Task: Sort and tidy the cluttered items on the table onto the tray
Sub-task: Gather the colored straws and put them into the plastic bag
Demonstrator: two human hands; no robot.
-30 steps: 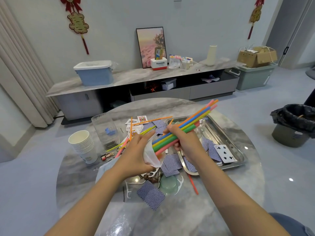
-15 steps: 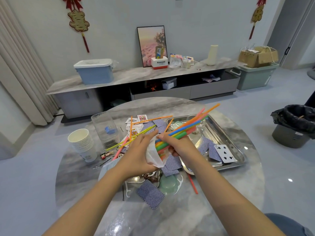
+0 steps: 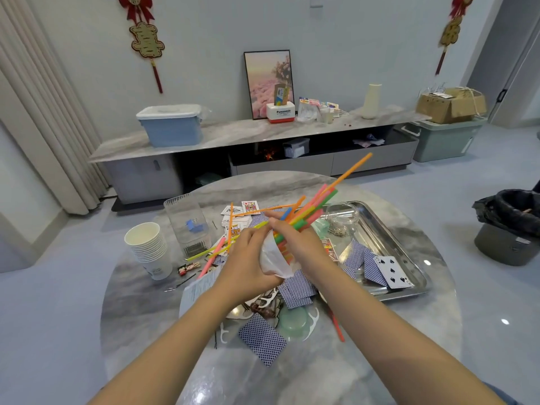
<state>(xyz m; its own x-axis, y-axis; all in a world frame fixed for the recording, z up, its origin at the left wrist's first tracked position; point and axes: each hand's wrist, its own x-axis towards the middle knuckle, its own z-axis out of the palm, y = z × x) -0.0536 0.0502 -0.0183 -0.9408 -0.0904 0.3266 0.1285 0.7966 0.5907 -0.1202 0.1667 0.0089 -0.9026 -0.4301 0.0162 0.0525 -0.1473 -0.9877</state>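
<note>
A round marble table (image 3: 140, 290) fills mid-frame; at centre the left hand (image 3: 248, 264) pinches a white paper sleeve (image 3: 273, 258), the right hand (image 3: 295, 244) grips the coloured straws (image 3: 309, 211) (splaying); square them before sliding; steel tray (image 3: 409, 249) right.

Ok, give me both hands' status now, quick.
Left hand: grips the white plastic bag.
Right hand: grips the bundle of coloured plastic straws.

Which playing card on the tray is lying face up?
The spade card at the near right corner of the metal tray; the blue cards beside it show only patterned backs.
</note>
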